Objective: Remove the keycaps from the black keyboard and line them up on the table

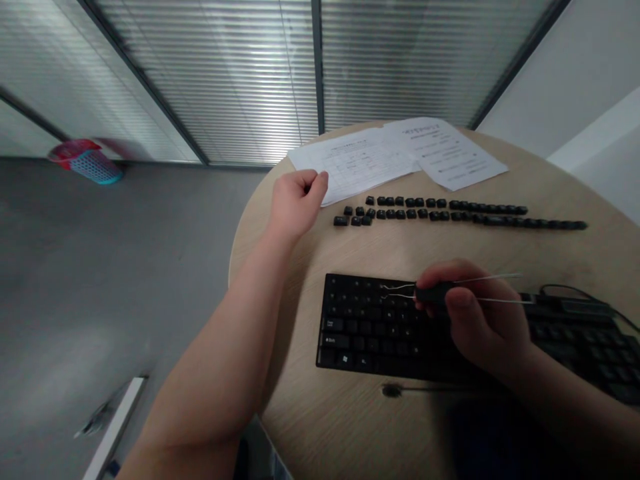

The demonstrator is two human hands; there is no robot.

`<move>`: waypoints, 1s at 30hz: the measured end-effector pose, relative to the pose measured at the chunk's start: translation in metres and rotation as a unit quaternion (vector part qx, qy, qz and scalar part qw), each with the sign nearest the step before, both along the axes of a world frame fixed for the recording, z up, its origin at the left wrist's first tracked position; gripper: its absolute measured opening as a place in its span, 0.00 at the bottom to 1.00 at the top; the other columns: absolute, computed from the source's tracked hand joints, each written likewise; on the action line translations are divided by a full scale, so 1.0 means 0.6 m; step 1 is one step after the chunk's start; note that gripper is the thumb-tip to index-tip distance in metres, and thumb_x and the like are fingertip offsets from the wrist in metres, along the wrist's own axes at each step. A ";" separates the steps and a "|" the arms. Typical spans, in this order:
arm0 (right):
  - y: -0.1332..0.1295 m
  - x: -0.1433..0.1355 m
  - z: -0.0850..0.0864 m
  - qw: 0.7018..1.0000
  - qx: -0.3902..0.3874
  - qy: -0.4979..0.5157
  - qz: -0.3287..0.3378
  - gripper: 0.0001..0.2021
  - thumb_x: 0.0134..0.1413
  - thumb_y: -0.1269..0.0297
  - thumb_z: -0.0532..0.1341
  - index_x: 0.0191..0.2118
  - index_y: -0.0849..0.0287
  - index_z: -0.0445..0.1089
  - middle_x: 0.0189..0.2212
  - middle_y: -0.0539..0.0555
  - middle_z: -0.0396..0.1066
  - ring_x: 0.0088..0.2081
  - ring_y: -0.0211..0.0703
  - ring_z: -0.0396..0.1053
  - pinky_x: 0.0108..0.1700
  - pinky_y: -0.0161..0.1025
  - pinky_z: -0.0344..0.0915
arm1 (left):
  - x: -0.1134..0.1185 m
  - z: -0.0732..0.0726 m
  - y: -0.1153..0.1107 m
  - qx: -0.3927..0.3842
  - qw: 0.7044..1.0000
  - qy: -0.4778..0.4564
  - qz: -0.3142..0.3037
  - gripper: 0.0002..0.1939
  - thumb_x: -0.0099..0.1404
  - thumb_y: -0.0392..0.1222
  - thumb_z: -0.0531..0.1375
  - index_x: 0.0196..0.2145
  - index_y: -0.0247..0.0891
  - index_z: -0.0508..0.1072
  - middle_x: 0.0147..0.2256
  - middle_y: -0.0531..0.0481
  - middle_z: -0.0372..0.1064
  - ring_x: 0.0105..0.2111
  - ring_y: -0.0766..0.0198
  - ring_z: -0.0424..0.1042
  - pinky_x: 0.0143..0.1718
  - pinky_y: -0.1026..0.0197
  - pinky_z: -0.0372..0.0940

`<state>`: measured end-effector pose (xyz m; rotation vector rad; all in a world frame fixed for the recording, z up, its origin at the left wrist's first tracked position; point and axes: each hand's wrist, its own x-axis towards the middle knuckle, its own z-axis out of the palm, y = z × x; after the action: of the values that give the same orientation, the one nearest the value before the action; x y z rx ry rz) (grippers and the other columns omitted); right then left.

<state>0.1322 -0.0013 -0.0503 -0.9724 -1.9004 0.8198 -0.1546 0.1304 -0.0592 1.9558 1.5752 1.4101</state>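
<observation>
A black keyboard lies on the round wooden table, with bare key positions in its upper left part. My right hand pinches the dark handle of a wire keycap puller; its bent wire tips reach over the keyboard's upper rows. Beyond the keyboard, loose black keycaps stand in two long rows. To their left, my left hand is closed in a loose fist over the table, beside a printed sheet. Whether anything is inside the fist cannot be seen.
Two printed sheets lie at the table's far edge. A brush with a thin handle rests in front of the keyboard. A cable runs at the right. On the floor at the far left stands a red and blue basket. Blinds cover the glass wall.
</observation>
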 end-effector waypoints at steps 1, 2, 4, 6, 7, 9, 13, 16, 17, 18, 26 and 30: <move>0.001 0.000 0.008 1.000 0.004 -0.006 0.001 0.12 0.73 0.51 0.58 0.44 0.50 0.76 0.27 0.50 0.77 0.25 0.41 0.74 0.26 0.36 0.67 | 0.001 -0.001 -0.001 -0.005 1.000 0.000 0.001 0.25 0.71 0.44 0.56 0.19 0.41 0.52 0.20 0.56 0.46 0.23 0.66 0.49 0.26 0.57 0.46; 0.002 -0.001 0.016 1.000 0.007 -0.015 0.001 0.13 0.73 0.51 0.58 0.44 0.50 0.76 0.27 0.50 0.77 0.25 0.41 0.74 0.26 0.36 0.66 | 0.003 -0.001 -0.002 -0.008 1.000 0.000 0.002 0.25 0.71 0.43 0.56 0.18 0.41 0.52 0.20 0.56 0.45 0.22 0.66 0.49 0.26 0.57 0.46; 0.006 -0.003 0.031 0.999 0.001 -0.036 0.001 0.13 0.72 0.49 0.59 0.43 0.51 0.76 0.26 0.50 0.76 0.24 0.41 0.72 0.24 0.36 0.64 | 0.006 -0.002 -0.003 -0.010 1.000 0.000 0.005 0.25 0.71 0.42 0.57 0.18 0.42 0.51 0.19 0.57 0.45 0.22 0.66 0.48 0.25 0.57 0.46; 0.007 -0.006 0.042 0.998 -0.025 -0.054 0.005 0.14 0.72 0.48 0.59 0.43 0.52 0.75 0.26 0.50 0.75 0.23 0.40 0.70 0.23 0.36 0.63 | 0.007 -0.003 -0.003 -0.011 1.000 0.002 0.008 0.26 0.71 0.41 0.57 0.18 0.42 0.51 0.19 0.57 0.45 0.22 0.66 0.48 0.25 0.56 0.45; 0.006 -0.006 0.045 0.997 -0.046 -0.060 0.011 0.14 0.72 0.48 0.59 0.43 0.52 0.74 0.26 0.50 0.75 0.23 0.39 0.70 0.23 0.35 0.64 | 0.007 -0.003 -0.002 -0.011 1.000 0.003 0.009 0.26 0.71 0.41 0.57 0.18 0.42 0.51 0.19 0.57 0.45 0.22 0.66 0.48 0.25 0.56 0.45; -0.001 -0.005 0.045 0.993 -0.094 -0.069 0.026 0.14 0.72 0.49 0.58 0.45 0.53 0.73 0.27 0.50 0.75 0.23 0.39 0.70 0.23 0.35 0.65 | 0.006 -0.003 0.000 -0.012 1.000 0.006 0.013 0.25 0.71 0.41 0.57 0.18 0.42 0.51 0.19 0.57 0.45 0.22 0.66 0.47 0.25 0.56 0.44; -0.018 0.000 0.036 0.987 -0.133 -0.080 0.037 0.13 0.73 0.52 0.57 0.48 0.54 0.73 0.27 0.50 0.76 0.21 0.37 0.69 0.22 0.33 0.65 | 0.006 -0.001 0.002 -0.017 1.000 0.007 0.024 0.25 0.71 0.41 0.57 0.18 0.42 0.51 0.19 0.57 0.45 0.22 0.65 0.47 0.25 0.55 0.44; -0.022 -0.004 0.033 0.991 -0.088 -0.102 0.026 0.11 0.72 0.58 0.58 0.44 0.55 0.75 0.23 0.49 0.75 0.21 0.37 0.70 0.23 0.33 0.64 | 0.012 -0.001 0.000 -0.020 1.000 0.009 0.022 0.25 0.71 0.41 0.57 0.18 0.42 0.51 0.19 0.57 0.45 0.22 0.66 0.49 0.26 0.55 0.45; -0.021 -0.007 0.034 0.991 -0.066 -0.114 0.028 0.10 0.71 0.59 0.59 0.42 0.55 0.75 0.22 0.48 0.74 0.21 0.37 0.70 0.23 0.33 0.64 | 0.015 -0.002 -0.002 -0.022 1.000 0.011 0.019 0.25 0.71 0.40 0.57 0.18 0.42 0.52 0.19 0.57 0.45 0.22 0.66 0.49 0.26 0.55 0.45; -0.020 -0.010 0.034 0.990 -0.045 -0.126 0.032 0.09 0.70 0.61 0.59 0.40 0.56 0.75 0.21 0.48 0.74 0.21 0.37 0.71 0.24 0.32 0.63 | 0.018 -0.002 -0.003 -0.026 0.999 0.014 0.015 0.25 0.71 0.40 0.57 0.17 0.42 0.52 0.19 0.57 0.45 0.22 0.65 0.50 0.27 0.55 0.45; -0.023 -0.021 0.033 0.985 0.038 -0.162 0.054 0.08 0.69 0.65 0.58 0.40 0.57 0.74 0.20 0.45 0.72 0.19 0.34 0.68 0.23 0.31 0.61 | 0.022 -0.003 -0.004 -0.035 0.999 0.023 0.004 0.26 0.71 0.40 0.57 0.17 0.42 0.51 0.19 0.57 0.45 0.22 0.65 0.49 0.27 0.55 0.46; -0.023 -0.024 0.031 0.981 0.056 -0.179 0.053 0.08 0.70 0.64 0.58 0.39 0.57 0.74 0.21 0.45 0.71 0.18 0.33 0.64 0.23 0.32 0.59 | 0.023 -0.001 -0.005 -0.036 0.999 0.029 -0.009 0.26 0.71 0.41 0.57 0.17 0.42 0.51 0.19 0.57 0.45 0.22 0.65 0.49 0.27 0.55 0.47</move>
<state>0.1177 -0.0151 -0.0318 -1.0063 -2.2984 0.6185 -0.1405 0.1274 -0.0596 1.9816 1.6047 1.2829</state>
